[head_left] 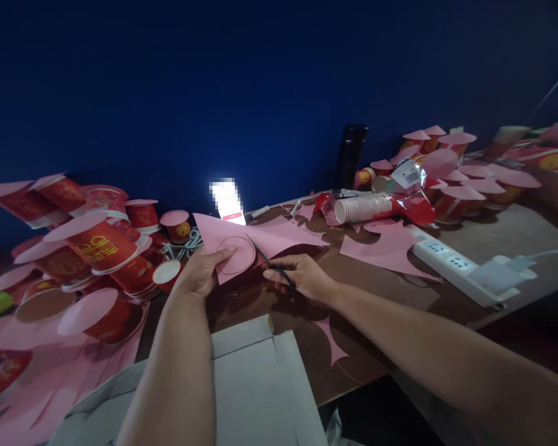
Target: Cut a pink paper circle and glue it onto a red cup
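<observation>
My left hand (202, 269) is closed on a sheet of pink paper (223, 235), thumb on top near a drawn circle. In my right hand (304, 277) is a pair of scissors (283, 272), its blades at the paper just right of the circle's outline. The sheet is held up over the brown table, with its right part stretching beyond the blades. A narrow curved pink offcut (331, 342) lies on the table below my right hand.
Red paper cups (97, 241) with pink paper discs crowd the left. A lit phone (227, 201) stands behind the sheet. To the right are bagged stacked cups (365, 208), a black bottle (351, 155) and a power strip (446, 260). Grey cardboard (260, 390) lies in front.
</observation>
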The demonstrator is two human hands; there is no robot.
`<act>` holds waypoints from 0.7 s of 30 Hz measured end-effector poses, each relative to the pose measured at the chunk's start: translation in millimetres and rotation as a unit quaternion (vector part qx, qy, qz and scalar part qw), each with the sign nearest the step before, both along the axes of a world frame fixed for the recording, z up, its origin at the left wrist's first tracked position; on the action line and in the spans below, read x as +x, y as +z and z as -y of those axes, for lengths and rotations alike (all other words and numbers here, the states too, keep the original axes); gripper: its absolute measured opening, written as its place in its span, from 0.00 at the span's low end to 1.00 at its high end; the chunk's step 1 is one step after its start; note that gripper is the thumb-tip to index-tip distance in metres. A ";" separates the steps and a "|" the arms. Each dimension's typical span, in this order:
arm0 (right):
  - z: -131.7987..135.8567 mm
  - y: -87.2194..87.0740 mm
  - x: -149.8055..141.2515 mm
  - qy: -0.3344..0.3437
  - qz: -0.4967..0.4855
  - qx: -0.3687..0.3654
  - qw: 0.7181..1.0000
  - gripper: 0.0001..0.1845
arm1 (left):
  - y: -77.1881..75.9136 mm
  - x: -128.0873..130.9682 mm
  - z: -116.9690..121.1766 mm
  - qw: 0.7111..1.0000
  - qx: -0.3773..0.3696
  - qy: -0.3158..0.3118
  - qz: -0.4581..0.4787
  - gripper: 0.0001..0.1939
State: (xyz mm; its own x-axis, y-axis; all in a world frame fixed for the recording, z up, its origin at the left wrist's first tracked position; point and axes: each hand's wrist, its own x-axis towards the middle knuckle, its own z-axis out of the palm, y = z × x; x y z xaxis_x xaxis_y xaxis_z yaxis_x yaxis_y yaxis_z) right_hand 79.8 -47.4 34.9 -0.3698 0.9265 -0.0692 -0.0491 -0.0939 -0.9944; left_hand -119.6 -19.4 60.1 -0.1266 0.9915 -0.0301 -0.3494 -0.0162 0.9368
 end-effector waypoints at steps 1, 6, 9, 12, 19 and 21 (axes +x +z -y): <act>-0.2 -0.5 0.1 0.000 0.001 -0.001 1.000 0.25 | 0.3 -0.2 0.1 1.000 0.000 -0.007 -0.002 0.26; -2.4 -4.8 -0.4 -0.002 0.005 -0.001 1.000 0.26 | -0.1 -3.0 -0.6 1.000 0.006 -0.022 -0.011 0.24; -2.9 -5.4 -0.7 -0.003 0.001 0.002 1.000 0.25 | -0.3 -3.9 -0.5 0.999 0.006 -0.027 -0.022 0.22; -2.3 -4.4 -0.6 0.001 -0.001 -0.002 1.000 0.26 | 0.4 -3.5 0.5 0.999 0.002 -0.033 -0.032 0.22; -2.2 -4.8 0.1 0.005 -0.002 0.008 1.000 0.24 | 1.2 -3.8 0.8 0.999 -0.009 -0.025 -0.032 0.21; -2.4 -5.0 0.0 0.005 -0.003 0.010 1.000 0.24 | 1.3 -4.2 0.6 0.999 -0.018 -0.022 -0.028 0.22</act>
State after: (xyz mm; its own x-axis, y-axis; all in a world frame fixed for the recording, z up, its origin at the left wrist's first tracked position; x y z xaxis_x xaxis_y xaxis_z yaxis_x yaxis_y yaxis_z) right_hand 79.8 -45.0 30.0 -0.3791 0.9241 -0.0479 -0.0543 -0.0739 -0.9958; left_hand -123.8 -20.0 61.5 -0.0863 0.9945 -0.0601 -0.2960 0.0320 0.9547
